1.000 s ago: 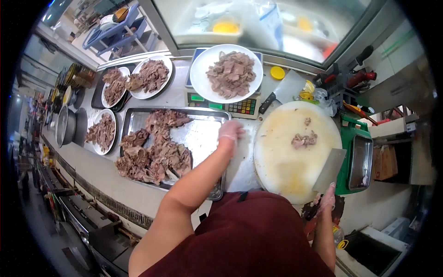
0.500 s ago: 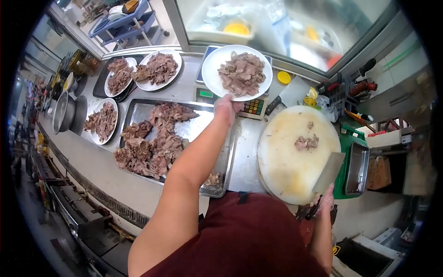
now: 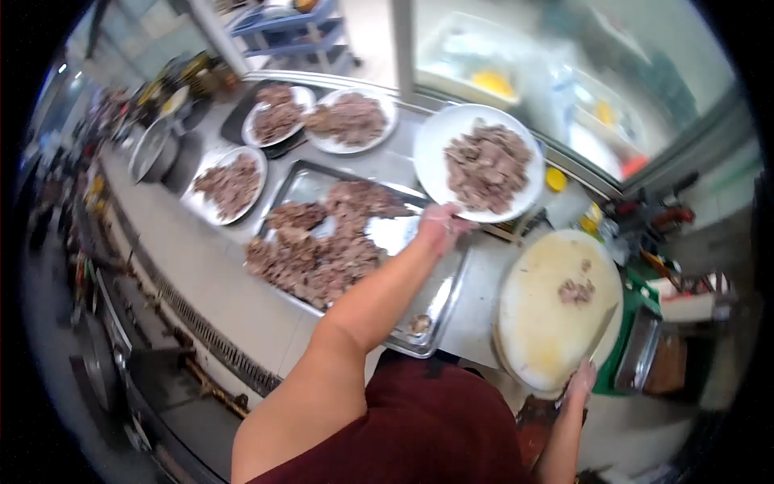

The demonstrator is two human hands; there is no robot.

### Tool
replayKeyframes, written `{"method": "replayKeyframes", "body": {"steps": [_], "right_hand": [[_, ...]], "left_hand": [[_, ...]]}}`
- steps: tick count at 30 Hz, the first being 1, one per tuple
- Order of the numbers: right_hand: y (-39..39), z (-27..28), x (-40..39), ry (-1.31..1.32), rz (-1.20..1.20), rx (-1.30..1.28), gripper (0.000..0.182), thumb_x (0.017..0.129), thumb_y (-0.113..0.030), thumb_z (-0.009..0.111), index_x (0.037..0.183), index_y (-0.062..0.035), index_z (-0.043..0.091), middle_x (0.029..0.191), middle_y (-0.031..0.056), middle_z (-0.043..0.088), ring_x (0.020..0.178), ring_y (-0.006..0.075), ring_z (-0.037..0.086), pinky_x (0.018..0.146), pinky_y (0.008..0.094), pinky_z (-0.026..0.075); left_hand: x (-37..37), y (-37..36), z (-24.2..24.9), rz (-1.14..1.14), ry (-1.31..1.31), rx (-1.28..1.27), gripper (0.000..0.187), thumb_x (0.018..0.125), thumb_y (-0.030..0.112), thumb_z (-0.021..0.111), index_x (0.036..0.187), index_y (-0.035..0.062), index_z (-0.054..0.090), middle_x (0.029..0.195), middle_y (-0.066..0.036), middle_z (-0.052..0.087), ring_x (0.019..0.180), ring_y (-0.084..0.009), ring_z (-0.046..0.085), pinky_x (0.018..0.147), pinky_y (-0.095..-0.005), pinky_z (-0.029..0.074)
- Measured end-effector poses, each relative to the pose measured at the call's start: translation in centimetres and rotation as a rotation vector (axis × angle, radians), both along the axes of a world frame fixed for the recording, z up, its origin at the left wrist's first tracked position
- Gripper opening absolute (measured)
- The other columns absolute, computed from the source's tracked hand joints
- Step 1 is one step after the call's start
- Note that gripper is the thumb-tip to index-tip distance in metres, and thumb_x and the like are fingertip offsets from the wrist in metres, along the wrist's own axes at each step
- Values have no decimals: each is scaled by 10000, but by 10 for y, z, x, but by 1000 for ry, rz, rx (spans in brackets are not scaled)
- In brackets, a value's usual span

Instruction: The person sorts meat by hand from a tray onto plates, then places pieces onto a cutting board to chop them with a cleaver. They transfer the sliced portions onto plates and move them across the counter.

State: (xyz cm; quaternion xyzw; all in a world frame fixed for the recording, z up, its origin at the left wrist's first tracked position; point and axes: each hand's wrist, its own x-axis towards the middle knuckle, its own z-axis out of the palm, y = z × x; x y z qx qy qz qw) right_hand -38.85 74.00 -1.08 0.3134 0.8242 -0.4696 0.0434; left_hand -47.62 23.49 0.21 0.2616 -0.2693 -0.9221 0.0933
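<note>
My left hand (image 3: 442,228), in a clear glove, grips the near rim of a white plate (image 3: 431,153) piled with sliced meat (image 3: 488,169). The plate is tilted and hides most of the scale beneath it. My gloved right hand (image 3: 580,381) holds a cleaver (image 3: 603,332) by its handle, the blade nearly edge-on over the right side of a round cutting board (image 3: 532,315). A few meat scraps (image 3: 576,291) lie on that board. Under my left forearm sits a metal tray (image 3: 439,302) with a large heap of meat (image 3: 322,258).
Three more plates of meat, a near one (image 3: 260,173) among them, stand at the left. Beyond them is a metal bowl (image 3: 153,153). A yellow lid (image 3: 555,179) lies by the window ledge. A green crate (image 3: 617,367) stands right of the board.
The view has turned, shifting the counter rightward and down. My left hand has brought the plate off to the left, over the scale's display. The cleaver blade has turned from broadside to nearly edge-on.
</note>
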Motion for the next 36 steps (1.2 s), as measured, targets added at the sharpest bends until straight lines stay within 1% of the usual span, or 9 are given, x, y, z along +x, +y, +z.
{"method": "replayKeyframes", "body": {"steps": [1,3,6,9,17,21,25,28,36], "right_hand": [[6,-14,1,-1,49,-18,392,965,-436,502,1063,-63,576,751,76,614,575,192,568,507,333,458],[10,-34,-2,12,264,464,562,951,-426,530,1361,-47,469,1095,166,657,904,274,643,807,391,510],[-20,-16,5,-175,255,344,700,950,-389,543,1529,-118,257,1365,213,534,1189,327,556,1029,413,399],[-50,5,5,-362,401,750,663,983,-343,528,1541,-167,216,1272,233,589,1057,349,613,912,408,461],[-108,71,19,-442,583,1057,649,941,-315,548,1517,-147,303,1372,246,495,1250,397,499,1047,429,406],[-156,44,13,80,696,908,540,904,-291,610,1373,-44,503,1310,225,546,1175,395,550,1001,425,445],[-347,21,64,502,911,448,392,862,-145,632,1226,-4,614,1098,188,636,1009,287,642,875,370,515],[-527,44,150,555,1237,320,342,862,-162,649,1181,-39,632,1174,190,639,1047,327,642,922,406,508],[-865,49,245,289,1851,503,263,853,-159,535,1073,-29,596,1098,169,633,1035,338,602,893,448,501]], "left_hand": [[15,-6,6,-15,13,-29,357,883,-11,448,1230,-94,450,1142,-232,608,947,-382,660,751,-479,601],[49,-20,8,11,70,43,382,882,1,482,1257,-73,470,1143,-230,627,920,-377,673,686,-449,612],[118,-36,31,109,42,-6,360,862,-10,495,1211,-97,474,1123,-239,622,932,-378,669,714,-466,611],[196,-56,62,190,18,-14,343,849,-13,515,1173,-119,475,1112,-250,615,967,-383,660,759,-488,607],[410,-149,58,485,-108,11,130,872,30,513,986,-16,554,976,-156,599,867,-361,642,754,-540,567],[500,-220,38,648,-175,-39,146,863,28,515,999,-19,543,1005,-156,594,872,-352,639,703,-507,577],[578,-302,30,809,-284,-86,243,850,5,506,1088,-43,519,1044,-176,597,870,-350,640,659,-473,583],[638,-370,4,810,-291,-118,366,835,-24,490,1197,-71,475,1104,-197,589,881,-362,644,667,-478,587],[708,-519,-48,864,-337,-77,303,827,-25,500,1128,-59,493,1136,-204,556,956,-366,619,675,-464,578]]}}
